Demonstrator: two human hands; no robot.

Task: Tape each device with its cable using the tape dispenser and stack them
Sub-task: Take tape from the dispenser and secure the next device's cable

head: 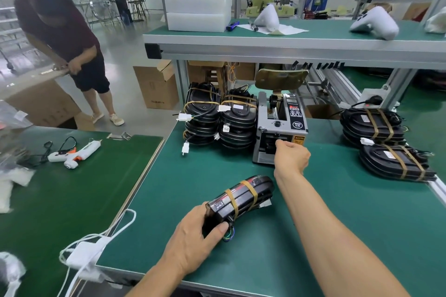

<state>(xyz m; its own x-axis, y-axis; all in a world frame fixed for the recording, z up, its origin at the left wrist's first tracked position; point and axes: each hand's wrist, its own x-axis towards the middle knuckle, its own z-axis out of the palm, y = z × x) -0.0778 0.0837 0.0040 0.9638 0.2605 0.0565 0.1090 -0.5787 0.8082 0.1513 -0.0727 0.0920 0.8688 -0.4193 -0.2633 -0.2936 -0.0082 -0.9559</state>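
My left hand [193,236] grips the near end of the black device [239,198], thumb curled over its side and fingers wrapped under it, with the coloured wires of its cable poking out by my thumb. The device lies on the green table [313,236] with its long axis running away from me and to the right, so its far end points toward the tape dispenser [280,128]. Two bands of tan tape already cross it.

My right hand [292,155] is stretched forward with its fingers bunched at the dispenser's front slot; I judge it is pinching a strip of tape there, though the strip itself is hidden behind my fingers. That hand is the nearer one to the dispenser, and the device sits just below and left of it, so the tape would only need to come back and down a short way.

Left of the dispenser, touching it, stand two stacks of taped devices [219,118]; more taped ones [386,144] lie well apart on the right, near the table's right edge. The open room is the bare green stretch between my arms and in front of the right-hand pile.
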